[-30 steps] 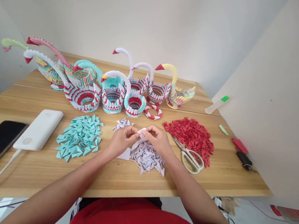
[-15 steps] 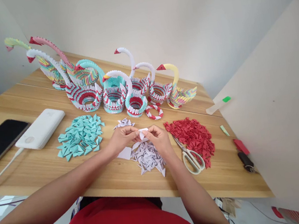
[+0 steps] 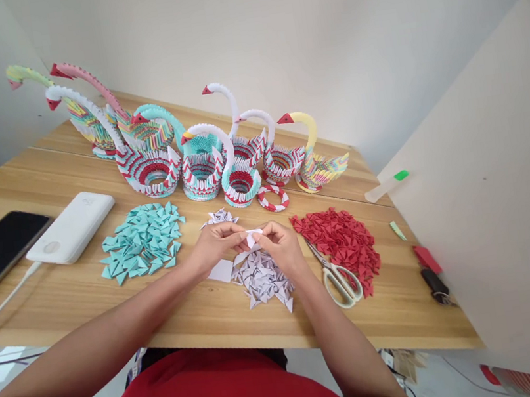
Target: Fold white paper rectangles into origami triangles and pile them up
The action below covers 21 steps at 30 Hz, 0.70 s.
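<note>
Worktop (image 3: 233,316), wooden, pale wall behind; near edge bordered by a bare strip of wood, the piles set back from it; two forearms converging from both sides; left hand (image 3: 222,243) and right hand (image 3: 279,244), fingertips pinching one small white paper piece (image 3: 252,237), held above the larger white pile (image 3: 263,278); scissors (image 3: 340,283), one pair, by one red pile (image 3: 343,240); teal pile (image 3: 145,243), one; smaller white pile (image 3: 219,218), one; red-and-white ring (image 3: 273,198), one; paper swans (image 3: 128,169), eight, rearmost.
</note>
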Available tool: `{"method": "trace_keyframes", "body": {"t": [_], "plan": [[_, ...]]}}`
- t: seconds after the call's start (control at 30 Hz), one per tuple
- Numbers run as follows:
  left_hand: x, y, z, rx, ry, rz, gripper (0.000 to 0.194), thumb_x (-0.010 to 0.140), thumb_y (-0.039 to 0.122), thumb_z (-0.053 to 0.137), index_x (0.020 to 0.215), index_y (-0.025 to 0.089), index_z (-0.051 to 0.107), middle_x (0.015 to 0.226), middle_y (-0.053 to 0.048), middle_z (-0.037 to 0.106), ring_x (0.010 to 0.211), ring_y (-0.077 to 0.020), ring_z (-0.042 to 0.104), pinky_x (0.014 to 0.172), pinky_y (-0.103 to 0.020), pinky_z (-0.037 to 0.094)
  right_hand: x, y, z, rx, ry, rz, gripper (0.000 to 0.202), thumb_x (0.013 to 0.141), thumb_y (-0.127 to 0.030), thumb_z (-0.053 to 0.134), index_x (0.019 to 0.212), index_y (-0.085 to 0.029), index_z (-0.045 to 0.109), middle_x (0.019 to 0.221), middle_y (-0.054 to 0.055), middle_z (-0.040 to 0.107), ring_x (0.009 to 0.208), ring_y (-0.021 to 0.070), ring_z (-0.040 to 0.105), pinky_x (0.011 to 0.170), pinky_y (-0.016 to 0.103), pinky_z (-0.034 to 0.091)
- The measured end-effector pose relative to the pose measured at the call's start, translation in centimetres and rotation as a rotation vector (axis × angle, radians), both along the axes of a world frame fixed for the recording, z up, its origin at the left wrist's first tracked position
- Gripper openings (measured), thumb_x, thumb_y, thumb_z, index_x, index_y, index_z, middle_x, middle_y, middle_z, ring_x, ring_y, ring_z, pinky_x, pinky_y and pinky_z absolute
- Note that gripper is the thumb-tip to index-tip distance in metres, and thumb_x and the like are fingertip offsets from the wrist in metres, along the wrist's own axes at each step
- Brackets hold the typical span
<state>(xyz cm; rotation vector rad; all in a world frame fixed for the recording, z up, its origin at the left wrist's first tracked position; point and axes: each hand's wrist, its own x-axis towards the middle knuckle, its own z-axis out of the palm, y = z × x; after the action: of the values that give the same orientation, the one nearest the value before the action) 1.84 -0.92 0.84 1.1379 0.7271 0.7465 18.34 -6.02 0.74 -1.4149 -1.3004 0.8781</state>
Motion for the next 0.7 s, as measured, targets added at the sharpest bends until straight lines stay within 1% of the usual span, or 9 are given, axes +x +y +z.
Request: {"method": "trace_keyframes", "body": {"t": [0.2, 0.4, 0.5, 0.6, 0.7], "plan": [[0.1, -0.15, -0.07, 0.011, -0.021, -0.011, 0.016, 0.074, 0.029, 0.069, 0.073, 0.012, 0.067, 0.066, -0.002, 0.067, 0.063, -0.0115, 0.061, 0.064, -0.023, 0.049, 0.01, 0.07, -0.03, 0.023, -0.013, 0.003, 0.021, 0.074, -0.032, 0.063, 0.063, -0.021, 0.05, 0.078, 0.0, 0.065, 0.071, 0.0144, 0.058, 0.065, 0.026, 0.044], [0.04, -0.02, -0.28, 0.057, -0.019, -0.053, 0.018, 0.075, 0.03, 0.07, 0.078, 0.012, 0.067, 0.069, -0.002, 0.068, 0.066, -0.0121, 0.062, 0.066, -0.024, 0.049, -0.02, 0.04, 0.02, 0.052, -0.025, -0.002, 0.019, 0.074, -0.031, 0.063, 0.063, -0.021, 0.051, 0.078, 0.001, 0.065, 0.07, 0.0141, 0.057, 0.064, 0.026, 0.044], [-0.01, 0.04, -0.22, 0.073, 0.003, -0.044, 0.019, 0.076, 0.032, 0.068, 0.075, 0.013, 0.066, 0.068, -0.002, 0.067, 0.065, -0.0122, 0.061, 0.066, -0.025, 0.05, -0.16, 0.03, 0.03, 0.041, -0.042, 0.006, 0.019, 0.073, -0.032, 0.063, 0.063, -0.021, 0.05, 0.078, 0.0, 0.064, 0.07, 0.0142, 0.057, 0.063, 0.025, 0.043], [-0.08, 0.12, -0.08, 0.1, 0.029, -0.02, 0.02, 0.077, 0.032, 0.066, 0.071, 0.013, 0.065, 0.064, -0.002, 0.065, 0.062, -0.0119, 0.06, 0.064, -0.025, 0.05, -0.15, 0.02, 0.17, 0.016, -0.043, 0.022, 0.021, 0.074, -0.034, 0.063, 0.063, -0.021, 0.051, 0.073, -0.001, 0.062, 0.066, 0.0135, 0.054, 0.061, 0.025, 0.042], [-0.14, 0.2, 0.0, 0.133, 0.05, 0.001, 0.019, 0.077, 0.03, 0.065, 0.07, 0.013, 0.065, 0.063, -0.001, 0.064, 0.061, -0.0115, 0.059, 0.064, -0.024, 0.05, 0.16, -0.06, 0.64, -0.059, -0.023, 0.034, 0.024, 0.077, -0.039, 0.061, 0.064, -0.021, 0.054, 0.065, -0.003, 0.059, 0.06, 0.0127, 0.051, 0.059, 0.025, 0.041]]}}
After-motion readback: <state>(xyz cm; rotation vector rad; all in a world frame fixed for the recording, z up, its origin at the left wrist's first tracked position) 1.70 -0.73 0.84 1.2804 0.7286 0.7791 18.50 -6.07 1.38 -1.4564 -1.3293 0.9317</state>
